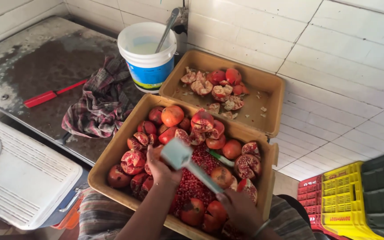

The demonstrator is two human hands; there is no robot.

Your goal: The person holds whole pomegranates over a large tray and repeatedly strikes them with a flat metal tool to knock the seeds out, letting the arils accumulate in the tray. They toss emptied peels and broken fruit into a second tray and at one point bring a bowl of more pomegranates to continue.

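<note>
Pale spatula (191, 165) lay across the lower centre of the frame, over the heap of loose pomegranate seeds (192, 184) in the near tan tray (112, 155). Its long axis ran from lower right up to upper left. The right hand (241, 209), at the lower right, was wrapped shut around the handle end. The broad flat blade sat at the upper left end, where the left hand (158, 166) closed over a pomegranate piece, mostly hidden, pressed against the blade; fingers curled, not spread. So the blade lay up and left of the right-hand grip, and the left hand was the nearer one to it. Halved and whole pomegranates (173, 115) ringed the seed heap. Further up, a second tan tray (272, 95) held emptied pomegranate husks (214, 89). Upper centre stood a white bucket (147, 58) with a metal utensil (167, 29) leaning in it. A checked cloth (98, 102) and a red-handled tool (45, 97) lay on the dark counter (36, 58) at upper left.
</note>
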